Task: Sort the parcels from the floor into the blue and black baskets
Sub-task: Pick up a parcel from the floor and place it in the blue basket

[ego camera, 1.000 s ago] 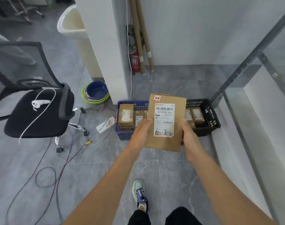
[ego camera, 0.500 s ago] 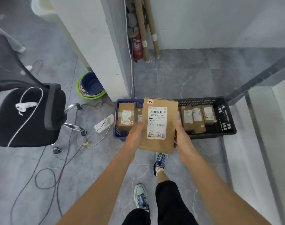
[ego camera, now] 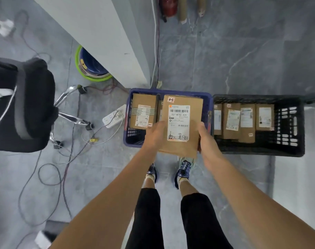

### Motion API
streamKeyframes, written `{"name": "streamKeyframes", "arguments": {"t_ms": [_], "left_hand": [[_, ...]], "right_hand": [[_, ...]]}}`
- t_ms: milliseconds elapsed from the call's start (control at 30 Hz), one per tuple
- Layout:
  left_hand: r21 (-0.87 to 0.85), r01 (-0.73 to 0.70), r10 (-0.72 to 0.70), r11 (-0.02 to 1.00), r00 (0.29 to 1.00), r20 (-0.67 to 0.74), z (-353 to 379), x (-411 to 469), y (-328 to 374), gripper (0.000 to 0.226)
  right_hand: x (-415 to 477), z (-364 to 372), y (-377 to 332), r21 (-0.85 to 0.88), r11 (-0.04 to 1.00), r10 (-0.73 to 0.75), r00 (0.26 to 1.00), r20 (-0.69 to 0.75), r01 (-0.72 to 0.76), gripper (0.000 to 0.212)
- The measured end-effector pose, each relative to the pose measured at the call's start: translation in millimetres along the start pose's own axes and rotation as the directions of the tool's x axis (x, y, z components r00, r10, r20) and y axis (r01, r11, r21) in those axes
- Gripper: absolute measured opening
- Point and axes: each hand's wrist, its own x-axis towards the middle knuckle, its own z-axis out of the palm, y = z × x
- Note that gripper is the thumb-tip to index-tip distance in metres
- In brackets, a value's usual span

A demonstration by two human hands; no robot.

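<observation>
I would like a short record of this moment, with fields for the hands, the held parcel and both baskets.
held parcel: label up, over the blue basket's right half
left hand: grips its left edge
right hand: grips its right edge
blue basket: left parcel inside, label up
black basket: four parcels in a row
nearby: chair, power strip

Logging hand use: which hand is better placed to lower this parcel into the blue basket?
Left, probably: left hand holds the parcel over the blue basket; right hand is at its right wall.
</observation>
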Motion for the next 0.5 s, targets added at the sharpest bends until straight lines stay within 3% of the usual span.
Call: {"name": "streamKeyframes", "arguments": {"t_ms": [233, 367, 433, 500], "left_hand": [[0.208, -0.018, 0.007, 0.978, 0.999, 0.054, 8.8, 138.3, -9.1, 0.035], [0.297, -0.061, 0.039, 0.953, 0.996, 0.080, 15.1, 201.8, -23.1, 0.064], [0.314, -0.058, 0.046, 0.948, 0.998, 0.044, 19.6, 224.5, -27.5, 0.074], [0.322, -0.054, 0.056, 0.945, 0.998, 0.003, 25.7, 243.0, -31.4, 0.078]], "right_hand": [[150.4, 38.9, 33.9, 0.007, 0.996, 0.087, 0.996, -0.003, -0.087, 0.069], [234.0, 49.4, 61.9, 0.053, 0.990, 0.129, 0.991, -0.024, -0.128, 0.106], [264.4, 54.3, 70.3, 0.066, 0.989, 0.131, 0.991, -0.032, -0.129, 0.108], [279.9, 63.1, 70.8, 0.053, 0.994, 0.099, 0.995, -0.014, -0.098, 0.098]]}}
